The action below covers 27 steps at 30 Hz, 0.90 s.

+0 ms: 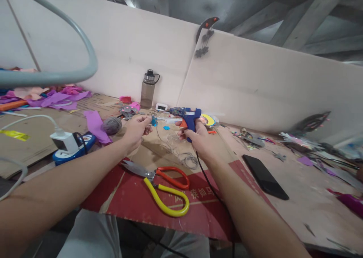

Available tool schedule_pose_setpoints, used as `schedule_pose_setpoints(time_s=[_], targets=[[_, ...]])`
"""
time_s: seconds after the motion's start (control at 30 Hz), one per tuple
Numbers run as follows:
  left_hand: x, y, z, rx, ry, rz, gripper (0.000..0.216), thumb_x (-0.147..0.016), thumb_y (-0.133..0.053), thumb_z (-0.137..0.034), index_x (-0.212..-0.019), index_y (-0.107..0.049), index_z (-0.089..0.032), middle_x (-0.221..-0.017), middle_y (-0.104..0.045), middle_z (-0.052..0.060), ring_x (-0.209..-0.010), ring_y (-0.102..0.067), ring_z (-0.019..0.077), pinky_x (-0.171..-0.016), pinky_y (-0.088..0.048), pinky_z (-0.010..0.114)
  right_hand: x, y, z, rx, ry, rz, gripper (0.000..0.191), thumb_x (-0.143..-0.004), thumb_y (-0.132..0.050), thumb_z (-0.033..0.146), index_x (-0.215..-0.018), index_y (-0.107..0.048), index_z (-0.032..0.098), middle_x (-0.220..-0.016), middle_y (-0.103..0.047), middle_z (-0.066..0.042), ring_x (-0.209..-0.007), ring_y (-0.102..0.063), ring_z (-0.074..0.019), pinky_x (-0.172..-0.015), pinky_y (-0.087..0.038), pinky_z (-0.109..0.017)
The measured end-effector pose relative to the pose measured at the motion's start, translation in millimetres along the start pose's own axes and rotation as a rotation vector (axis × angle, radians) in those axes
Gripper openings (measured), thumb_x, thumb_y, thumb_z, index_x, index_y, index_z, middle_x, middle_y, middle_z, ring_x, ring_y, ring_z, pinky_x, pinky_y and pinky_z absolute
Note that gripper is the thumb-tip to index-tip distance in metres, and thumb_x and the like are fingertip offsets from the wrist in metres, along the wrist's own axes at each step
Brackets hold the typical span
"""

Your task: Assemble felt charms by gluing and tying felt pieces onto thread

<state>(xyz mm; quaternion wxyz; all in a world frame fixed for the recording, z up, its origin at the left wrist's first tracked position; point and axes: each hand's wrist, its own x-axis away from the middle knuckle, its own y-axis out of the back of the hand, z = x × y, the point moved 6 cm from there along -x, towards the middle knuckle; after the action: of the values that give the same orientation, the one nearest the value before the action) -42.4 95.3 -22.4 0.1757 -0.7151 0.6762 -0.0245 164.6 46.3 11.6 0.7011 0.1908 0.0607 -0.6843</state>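
My right hand [197,134] is wrapped round the handle of a blue glue gun [189,116], whose nozzle points left. Its black cord runs down past my wrist. To the left, my left hand [138,129] pinches a small blue felt piece [154,121] between thumb and fingertips. A grey yarn strand [162,140] trails from near that piece to a loose coil [188,159] on the cardboard. Between the hands lies a blue felt flower [166,128]. A grey yarn ball [112,125] sits beside my left wrist.
Scissors [159,182] with red and yellow handles lie near the front edge. A black phone [265,176] rests at right. A water bottle [148,90] stands by the white partition [119,42]. A white charger [65,141] and purple felt scraps [96,125] lie left.
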Motion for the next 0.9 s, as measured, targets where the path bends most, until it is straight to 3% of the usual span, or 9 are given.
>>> schedule_pose_setpoints(time_s=[0.17, 0.33, 0.63, 0.9], targets=[[3.1, -0.8, -3.9, 0.001, -0.008, -0.022, 0.026, -0.067, -0.072, -0.034, -0.069, -0.054, -0.016, -0.053, -0.05, -0.006, -0.044, -0.05, 0.005, -0.041, -0.029, 0.016, 13.6, -19.6, 15.8, 0.069, 0.123, 0.111, 0.019, -0.081, -0.049, 0.026, -0.099, -0.048, 0.024, -0.094, -0.064, -0.001, -0.063, -0.055, -0.0111, -0.06, -0.05, -0.025], [3.6, -0.7, -4.9, -0.004, -0.015, -0.022, 0.028, -0.065, -0.073, -0.037, -0.069, -0.055, -0.016, -0.054, -0.052, -0.005, -0.045, -0.051, 0.0058, -0.042, -0.031, 0.017, 13.8, -22.4, 11.8, 0.133, 0.193, 0.112, 0.025, -0.085, -0.048, 0.029, -0.108, -0.043, 0.022, -0.094, -0.063, -0.003, -0.06, -0.05, -0.0113, -0.057, -0.047, -0.026], [4.0, -1.9, -5.6, 0.004, -0.054, -0.014, 0.025, -0.067, -0.072, -0.034, -0.068, -0.055, -0.016, -0.052, -0.049, -0.006, -0.045, -0.05, 0.0059, -0.042, -0.03, 0.018, 13.7, -21.5, 8.2, 0.321, 0.25, 0.082, 0.025, -0.086, -0.046, 0.025, -0.111, -0.046, 0.021, -0.097, -0.065, -0.006, -0.08, -0.058, -0.0174, -0.074, -0.049, -0.034], [6.7, -5.1, -9.0, -0.027, -0.065, 0.001, 0.022, -0.068, -0.071, -0.031, -0.07, -0.057, -0.015, -0.056, -0.051, -0.005, -0.045, -0.049, 0.0054, -0.041, -0.028, 0.018, 16.1, -23.3, 13.9, 0.388, 0.272, 0.054, 0.025, -0.085, -0.047, 0.024, -0.11, -0.046, 0.02, -0.095, -0.063, -0.006, -0.084, -0.058, -0.0198, -0.08, -0.047, -0.037]])
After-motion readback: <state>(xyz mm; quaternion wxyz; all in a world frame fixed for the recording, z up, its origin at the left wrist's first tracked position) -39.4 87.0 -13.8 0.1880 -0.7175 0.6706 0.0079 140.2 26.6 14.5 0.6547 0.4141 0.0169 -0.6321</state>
